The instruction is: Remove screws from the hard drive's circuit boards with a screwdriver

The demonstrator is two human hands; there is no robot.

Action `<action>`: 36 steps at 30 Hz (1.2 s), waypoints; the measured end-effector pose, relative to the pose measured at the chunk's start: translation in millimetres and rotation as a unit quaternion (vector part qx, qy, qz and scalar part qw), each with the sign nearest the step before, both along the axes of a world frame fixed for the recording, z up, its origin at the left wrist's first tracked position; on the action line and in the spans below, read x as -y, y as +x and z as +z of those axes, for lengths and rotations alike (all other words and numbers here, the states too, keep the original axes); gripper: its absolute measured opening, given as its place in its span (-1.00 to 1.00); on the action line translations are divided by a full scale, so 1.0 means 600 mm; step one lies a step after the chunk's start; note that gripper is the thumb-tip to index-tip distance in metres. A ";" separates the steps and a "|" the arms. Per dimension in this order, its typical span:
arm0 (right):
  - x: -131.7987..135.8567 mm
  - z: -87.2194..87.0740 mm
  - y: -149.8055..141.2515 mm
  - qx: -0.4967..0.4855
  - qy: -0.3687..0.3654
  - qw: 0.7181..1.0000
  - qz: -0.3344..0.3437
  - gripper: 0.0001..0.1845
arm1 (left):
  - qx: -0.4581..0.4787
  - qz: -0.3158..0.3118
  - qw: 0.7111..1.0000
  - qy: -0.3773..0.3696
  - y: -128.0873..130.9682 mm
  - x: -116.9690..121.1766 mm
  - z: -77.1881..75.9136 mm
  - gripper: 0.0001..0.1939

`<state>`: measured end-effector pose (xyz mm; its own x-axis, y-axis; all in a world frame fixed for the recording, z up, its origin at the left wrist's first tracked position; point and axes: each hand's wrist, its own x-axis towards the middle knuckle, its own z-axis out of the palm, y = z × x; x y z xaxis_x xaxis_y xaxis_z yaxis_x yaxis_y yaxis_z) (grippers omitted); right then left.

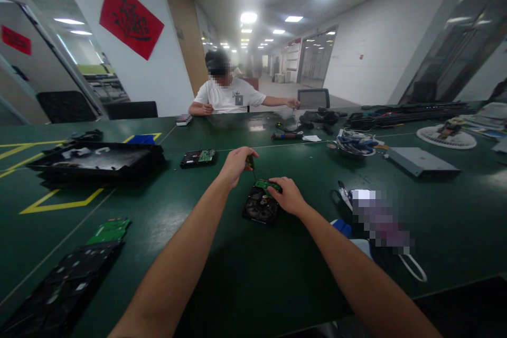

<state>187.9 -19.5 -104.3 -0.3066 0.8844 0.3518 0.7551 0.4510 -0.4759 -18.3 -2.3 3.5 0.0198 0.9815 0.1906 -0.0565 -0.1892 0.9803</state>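
On the green table in front of me lies a hard drive (pixel 260 206), its dark underside facing up. A green circuit board (pixel 262 185) covers its far end. My left hand (pixel 237 165) is closed round a screwdriver (pixel 250 162), whose thin shaft points down to the far edge of the board. Most of the handle is hidden by the fingers. My right hand (pixel 288 194) grips the drive's far right corner, with fingertips pressed on the board.
Another hard drive (pixel 198 158) lies further left, black trays (pixel 99 161) beyond it. Several drives (pixel 67 280) lie at the near left. To the right are a cable bundle (pixel 356 142), a grey metal box (pixel 422 161) and a white fan-like part (pixel 446 134). A person (pixel 229 92) sits opposite.
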 end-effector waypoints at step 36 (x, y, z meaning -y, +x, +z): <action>-0.009 -0.008 -0.001 -0.004 -0.011 1.000 0.008 -0.59 | 0.088 -0.086 0.990 -0.069 -0.001 -0.001 -0.004 -0.77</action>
